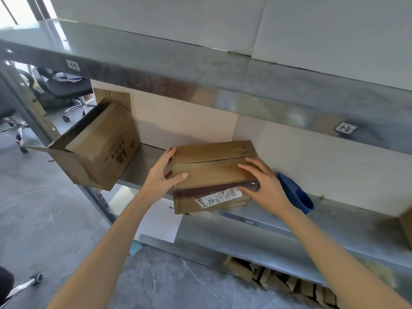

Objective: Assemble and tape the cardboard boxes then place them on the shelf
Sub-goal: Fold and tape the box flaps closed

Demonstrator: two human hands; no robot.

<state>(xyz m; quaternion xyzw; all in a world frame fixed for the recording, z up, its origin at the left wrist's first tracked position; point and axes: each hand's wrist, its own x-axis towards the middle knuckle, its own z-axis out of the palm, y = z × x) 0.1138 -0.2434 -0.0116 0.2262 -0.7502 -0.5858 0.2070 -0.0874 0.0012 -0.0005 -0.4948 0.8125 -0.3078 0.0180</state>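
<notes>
Two neighbours flank box [211, 172]: carton [100, 148], blue tool [297, 196].

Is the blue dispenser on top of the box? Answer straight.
No, the blue dispenser lies on the shelf, right of the box, behind the right hand.

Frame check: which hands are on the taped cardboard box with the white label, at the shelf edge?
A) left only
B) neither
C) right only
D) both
D: the left hand grips the left end of the taped box, while the right hand grips its near right edge, thumb on the dark tape.
</notes>
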